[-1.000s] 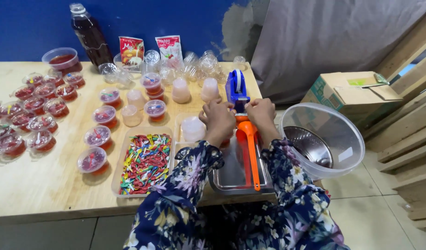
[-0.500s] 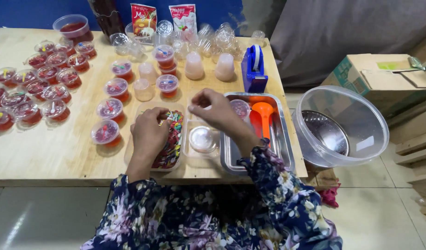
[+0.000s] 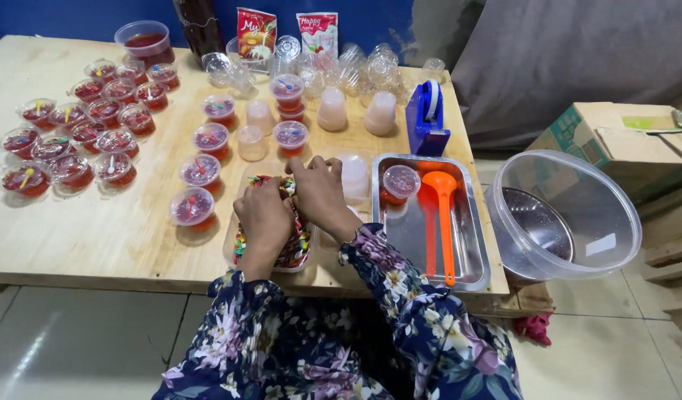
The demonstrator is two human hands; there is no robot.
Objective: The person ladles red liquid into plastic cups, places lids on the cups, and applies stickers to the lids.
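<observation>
My left hand (image 3: 265, 218) and my right hand (image 3: 319, 191) meet over a clear tray of small colourful plastic spoons (image 3: 298, 248) at the table's near edge. The fingers of both hands pinch among the spoons at the tray's far end; what they grip is hidden. To the right lies a metal tray (image 3: 408, 237) with a lidded cup of red jelly (image 3: 400, 183) and an orange ladle (image 3: 445, 218) in it. A stack of clear lids (image 3: 353, 176) sits just beyond my right hand.
Several lidded red jelly cups (image 3: 74, 141) fill the wooden table (image 3: 97, 237) to the left and middle. A blue tape dispenser (image 3: 427, 118), empty clear cups (image 3: 356, 67), two packets and a dark bottle stand at the back. A large clear bowl (image 3: 563, 215) and a cardboard box (image 3: 622, 133) sit right.
Both hands left the orange ladle and the metal tray and moved left to the tray of spoons. The lidded jelly cup now sits in the metal tray.
</observation>
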